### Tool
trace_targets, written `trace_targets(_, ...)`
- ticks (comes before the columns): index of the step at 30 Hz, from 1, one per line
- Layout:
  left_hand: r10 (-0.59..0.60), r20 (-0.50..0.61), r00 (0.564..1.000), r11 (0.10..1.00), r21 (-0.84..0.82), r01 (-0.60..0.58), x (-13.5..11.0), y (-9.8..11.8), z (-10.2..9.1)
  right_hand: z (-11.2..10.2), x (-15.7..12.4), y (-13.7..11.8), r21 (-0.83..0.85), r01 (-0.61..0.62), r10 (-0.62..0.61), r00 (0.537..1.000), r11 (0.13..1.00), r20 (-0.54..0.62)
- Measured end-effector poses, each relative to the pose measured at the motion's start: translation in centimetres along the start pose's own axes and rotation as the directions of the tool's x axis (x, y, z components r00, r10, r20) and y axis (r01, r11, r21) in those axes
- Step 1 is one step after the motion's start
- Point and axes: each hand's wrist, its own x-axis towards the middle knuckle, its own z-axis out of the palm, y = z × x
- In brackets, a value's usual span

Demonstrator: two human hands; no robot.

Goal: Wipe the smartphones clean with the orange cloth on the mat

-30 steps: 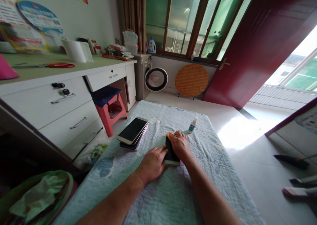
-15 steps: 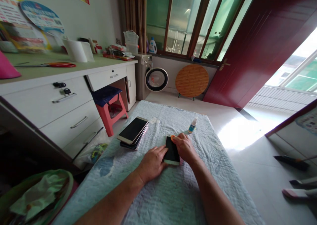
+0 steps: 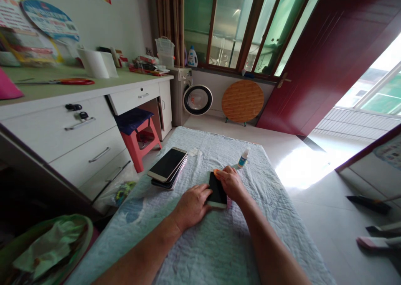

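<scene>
A smartphone with a dark screen and pale border lies face up on the cloth-covered table. My left hand grips its left edge, fingertips on the glass and thumb near the bottom corner. My right hand is closed on an orange cloth or pad, pressed to the top of the screen; my fingers hide most of it. Something pink shows under the phone's right side. Just beyond my right hand stands a small white-capped bottle with a blue label. To the left rests a stack of several smartphones.
A pale blue quilted cloth covers the table. At left are a white desk, a red stool and a bin with rubbish. Farther back are a washing machine with its door open and a round wooden tabletop.
My right hand and the orange cloth have shifted slightly left and up across the top of the phone's screen. My left hand keeps its hold on the phone.
</scene>
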Motion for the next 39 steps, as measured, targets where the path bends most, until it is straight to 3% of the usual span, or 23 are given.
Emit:
trace_targets(5,0.009,-0.003,1.0,1.0,-0.007,-0.009,0.0,0.0,0.1,0.9,0.7,-0.9,-0.107,-0.083,0.082,0.997,0.991,-0.013)
trace_targets(12,-0.036,-0.103,0.994,0.995,-0.098,0.026,-0.1,-0.6,0.6,-0.8,-0.2,-1.7,0.049,0.051,-0.058,0.989,0.997,0.139)
trace_targets(14,-0.039,-0.099,0.994,0.994,-0.109,0.028,-0.1,-0.8,0.6,-1.8,-0.7,-2.1,0.105,0.113,-0.135,0.963,0.988,0.233)
trace_targets(17,-0.053,-0.058,0.997,0.994,-0.103,0.047,0.0,-0.9,0.4,-3.3,-1.4,-2.5,0.214,0.219,-0.286,0.884,0.952,0.369)
trace_targets(21,-0.052,-0.006,0.999,0.997,-0.064,0.052,0.1,-0.4,-0.3,-4.3,-1.9,-2.7,0.286,0.22,-0.337,0.814,0.933,0.473)
trace_targets(24,-0.037,0.028,0.999,0.999,-0.002,0.037,0.1,0.0,-0.6,-4.6,-1.8,-2.2,0.338,0.194,-0.351,0.791,0.921,0.501)
trace_targets(26,-0.017,0.029,0.999,1.0,0.012,0.017,0.1,0.0,-0.7,-4.4,-1.6,-1.5,0.335,0.189,-0.339,0.81,0.923,0.479)
trace_targets(28,-0.001,0.021,1.0,1.0,0.011,0.001,0.0,-0.1,-0.6,-4.0,-1.3,-0.5,0.273,0.183,-0.286,0.866,0.944,0.41)
trace_targets(30,0.003,0.012,1.0,1.0,0.011,-0.003,0.0,-0.3,-0.5,-3.2,-1.1,0.5,0.163,0.118,-0.16,0.948,0.98,0.276)
trace_targets(32,0.0,0.005,1.0,1.0,0.012,0.0,0.0,-0.4,-0.4,-2.4,-0.9,1.2,0.053,0.022,-0.029,0.991,0.998,0.133)
trace_targets(35,0.001,0.002,1.0,1.0,0.011,-0.001,0.1,-0.4,-0.4,-1.4,-0.9,1.3,-0.022,-0.02,0.021,0.999,1.0,0.044)
trace_targets(39,0.011,-0.003,1.0,1.0,-0.001,-0.011,0.1,-0.3,-0.4,-1.1,-1.2,0.1,0.033,0.079,-0.082,0.992,0.996,0.094)
